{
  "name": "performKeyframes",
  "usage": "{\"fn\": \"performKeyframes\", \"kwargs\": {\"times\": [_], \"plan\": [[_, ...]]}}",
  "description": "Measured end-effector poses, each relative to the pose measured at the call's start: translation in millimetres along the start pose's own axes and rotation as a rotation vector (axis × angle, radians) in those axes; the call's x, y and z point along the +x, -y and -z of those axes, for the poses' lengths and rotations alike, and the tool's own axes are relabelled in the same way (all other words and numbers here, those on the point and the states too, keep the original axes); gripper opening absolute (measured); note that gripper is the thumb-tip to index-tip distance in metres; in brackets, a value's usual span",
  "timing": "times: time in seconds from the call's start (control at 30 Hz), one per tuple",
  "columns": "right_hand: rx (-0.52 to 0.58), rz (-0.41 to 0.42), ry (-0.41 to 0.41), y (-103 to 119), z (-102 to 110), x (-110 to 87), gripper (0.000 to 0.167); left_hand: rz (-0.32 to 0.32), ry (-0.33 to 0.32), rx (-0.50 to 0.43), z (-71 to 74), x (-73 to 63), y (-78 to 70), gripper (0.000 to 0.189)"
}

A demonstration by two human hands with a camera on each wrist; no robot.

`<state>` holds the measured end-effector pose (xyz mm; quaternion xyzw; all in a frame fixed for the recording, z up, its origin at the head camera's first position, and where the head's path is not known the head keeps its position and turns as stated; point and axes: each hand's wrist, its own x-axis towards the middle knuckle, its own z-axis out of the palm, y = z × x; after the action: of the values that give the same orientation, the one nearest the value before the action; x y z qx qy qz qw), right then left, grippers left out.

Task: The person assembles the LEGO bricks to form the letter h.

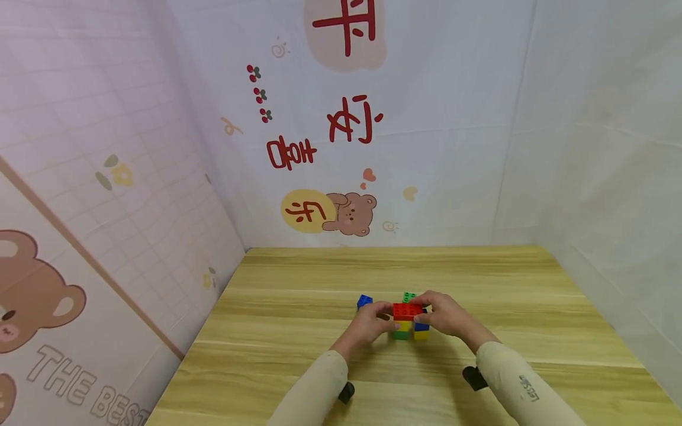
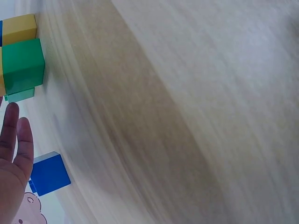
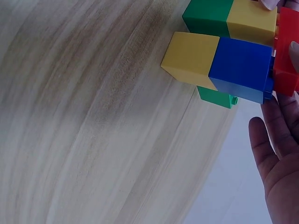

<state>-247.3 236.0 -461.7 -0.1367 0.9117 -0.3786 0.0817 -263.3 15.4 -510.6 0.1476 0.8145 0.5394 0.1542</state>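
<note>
Two short brick stacks stand side by side, a yellow brick (image 1: 404,326) on a green brick (image 1: 401,335) and a blue brick (image 1: 422,327) on another yellow brick (image 3: 190,57). Across their tops lies a red brick (image 1: 406,312); in the right wrist view, studs show between it and the blue brick. My right hand (image 1: 444,315) pinches the red brick between thumb and fingers. From the other side, my left hand (image 1: 366,325) grips the upper yellow brick, thumb on its front; its fingertips are partly hidden behind the stack.
Behind the stacks is another green brick (image 1: 409,296). A loose blue brick (image 1: 364,300) lies beyond my left hand. The wooden table (image 1: 298,278) meets printed cloth walls (image 1: 453,148) at the back and sides.
</note>
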Motion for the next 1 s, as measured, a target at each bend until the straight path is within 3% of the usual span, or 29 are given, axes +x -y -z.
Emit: {"fn": "performKeyframes", "kwargs": {"times": [0.17, 0.3, 0.43, 0.57, 0.77, 1.0], "plan": [[-0.012, 0.0, 0.0, 0.9, 0.4, 0.0, 0.028, -0.041, -0.005, -0.01, 1.1, 0.8, -2.1, 0.042], [-0.018, 0.006, -0.003, 0.7, 1.1, -0.9, 0.028, -0.074, -0.023, -0.015, 0.9, 1.7, -3.9, 0.034], [-0.017, 0.025, -0.011, -2.6, 1.2, -4.3, 0.041, -0.084, -0.025, 0.002, 1.5, 1.5, -5.8, 0.029], [-0.017, 0.01, -0.021, -12.3, 0.2, -10.6, 0.053, -0.084, -0.008, 0.043, 3.2, 1.5, -8.2, 0.03], [-0.022, -0.055, -0.038, -24.3, 0.0, -15.9, 0.042, -0.119, 0.007, 0.178, 6.7, 5.3, -14.5, 0.033], [-0.049, -0.034, -0.047, -27.5, 1.6, -17.3, 0.046, -0.122, 0.03, 0.22, 6.3, 7.4, -21.7, 0.036]]}}
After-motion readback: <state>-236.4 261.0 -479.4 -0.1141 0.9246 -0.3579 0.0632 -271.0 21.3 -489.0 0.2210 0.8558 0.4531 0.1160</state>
